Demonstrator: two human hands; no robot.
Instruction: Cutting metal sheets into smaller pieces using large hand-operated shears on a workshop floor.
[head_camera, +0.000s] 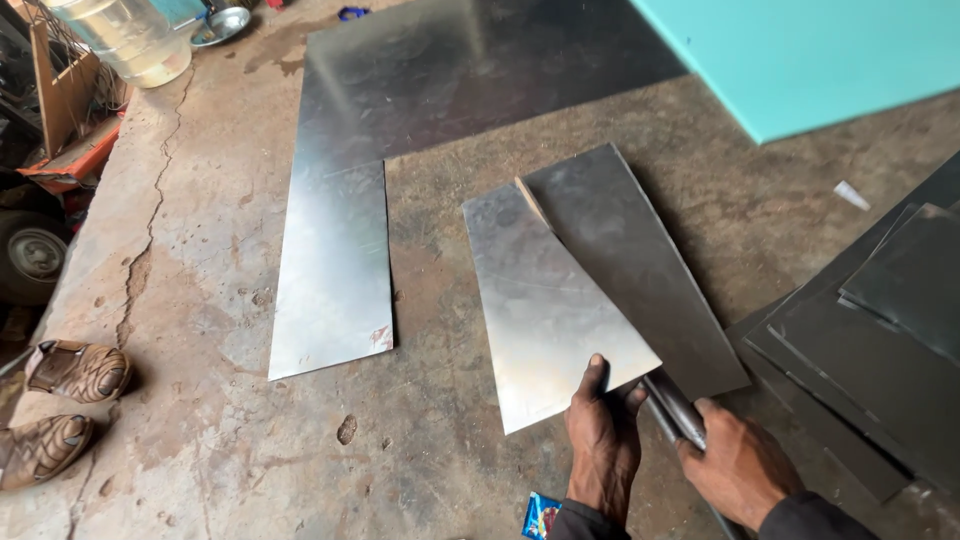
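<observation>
Left hand (603, 440) presses a half-cut metal sheet (545, 300) on the concrete floor (200, 430); right hand (735, 465) grips the shears (672, 405) cutting it.

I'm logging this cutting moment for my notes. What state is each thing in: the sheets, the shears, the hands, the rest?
Cut sheet: split into two flaps, lying on the floor.
Shears: handles gripped, blades hidden under the sheet.
Left hand: pressing the sheet's near edge.
Right hand: closed on the handles.
Large sheet: flat, untouched.
Dark sheets: stacked.
Sandals: off, lying on the floor.
</observation>
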